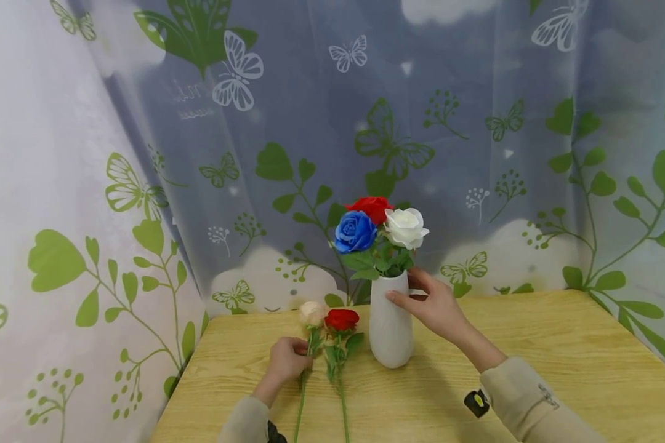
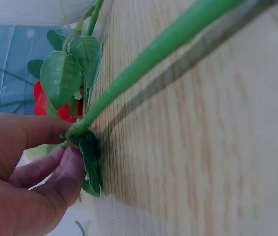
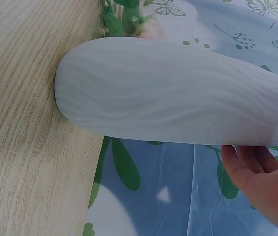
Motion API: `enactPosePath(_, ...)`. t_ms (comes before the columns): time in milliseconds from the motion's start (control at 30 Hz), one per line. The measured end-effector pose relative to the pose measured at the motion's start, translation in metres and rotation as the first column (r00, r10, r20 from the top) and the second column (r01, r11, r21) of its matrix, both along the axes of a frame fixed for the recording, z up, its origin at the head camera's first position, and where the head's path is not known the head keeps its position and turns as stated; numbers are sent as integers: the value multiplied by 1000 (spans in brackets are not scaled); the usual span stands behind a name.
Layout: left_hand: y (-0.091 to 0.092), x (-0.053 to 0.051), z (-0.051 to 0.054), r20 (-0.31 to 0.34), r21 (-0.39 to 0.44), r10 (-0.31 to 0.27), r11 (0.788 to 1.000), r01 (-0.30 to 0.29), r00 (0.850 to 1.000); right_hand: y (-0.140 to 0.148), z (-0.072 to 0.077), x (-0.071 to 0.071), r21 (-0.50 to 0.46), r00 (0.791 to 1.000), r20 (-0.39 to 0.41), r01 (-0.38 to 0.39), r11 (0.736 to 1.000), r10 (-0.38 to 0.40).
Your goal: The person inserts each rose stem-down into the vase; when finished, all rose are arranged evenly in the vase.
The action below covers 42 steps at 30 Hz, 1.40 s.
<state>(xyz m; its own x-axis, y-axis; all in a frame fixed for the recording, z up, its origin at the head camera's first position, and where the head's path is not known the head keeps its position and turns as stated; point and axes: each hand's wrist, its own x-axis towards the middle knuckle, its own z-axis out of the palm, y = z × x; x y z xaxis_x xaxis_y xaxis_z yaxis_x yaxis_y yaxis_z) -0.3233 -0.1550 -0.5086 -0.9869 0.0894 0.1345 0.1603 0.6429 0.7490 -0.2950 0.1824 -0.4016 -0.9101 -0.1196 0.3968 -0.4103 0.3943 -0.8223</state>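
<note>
A white vase [image 1: 390, 329] stands upright on the table, holding a blue rose [image 1: 355, 232], a white rose [image 1: 406, 228] and a red rose [image 1: 371, 208]. My right hand [image 1: 436, 307] holds the vase near its rim, thumb on the front and fingers round the far side. To the left, my left hand [image 1: 288, 359] pinches the stem [image 2: 144, 71] of a pale peach rose [image 1: 311, 314] that lies along the tabletop. Beside it lies another red rose [image 1: 342, 320] with leaves, apart from both hands.
The wooden table [image 1: 521, 332] extends right of the vase. Behind and at the sides hangs a curtain [image 1: 310, 123] printed with leaves and butterflies. A small black device [image 1: 476, 403] is at the right cuff.
</note>
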Motion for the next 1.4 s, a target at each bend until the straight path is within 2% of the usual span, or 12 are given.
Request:
enactPosePath(133,-2,2,5,44,82,-1,997,-3,999,1,1,0,8,1000,3,3,1000,-3)
enactPosePath(267,-4,3,12,47,164,-21,986,13,999,0,1,0,8,1000,5,2,1000,-2)
enactPosePath(333,-4,3,16,49,220,-36,975,24,998,0,1,0,7,1000,3,-1,1000,1)
enactPosePath(400,-5,3,22,55,295,-48,955,30,997,0,2,0,6,1000,2,-3,1000,3)
enactPosePath(467,-5,4,28,63,378,-60,925,32,996,0,1,1,2,1000,3,-6,1000,6)
enactPosePath(567,-3,4,38,82,504,-67,864,17,994,0,2,0,-2,1000,0,-9,1000,9)
enactPosePath(667,0,6,51,105,585,-64,811,-10,992,1,2,0,-3,1000,-2,-7,1000,7)
enactPosePath(833,5,11,70,113,644,-58,764,-29,992,1,1,0,-2,1000,1,-6,1000,6)
enactPosePath(967,9,14,84,77,693,-54,721,-15,996,0,0,0,7,1000,5,1,1000,-1)
enactPosePath(1067,12,15,96,29,736,-43,677,8,999,0,-1,-1,11,1000,11,7,1000,-8)
enactPosePath(1200,17,19,111,-30,797,-25,602,39,999,-1,-2,-1,4,1000,8,7,1000,-7)
enactPosePath(1400,22,24,131,-81,864,6,498,67,997,-1,-1,-2,-15,1000,-10,15,1000,-16)
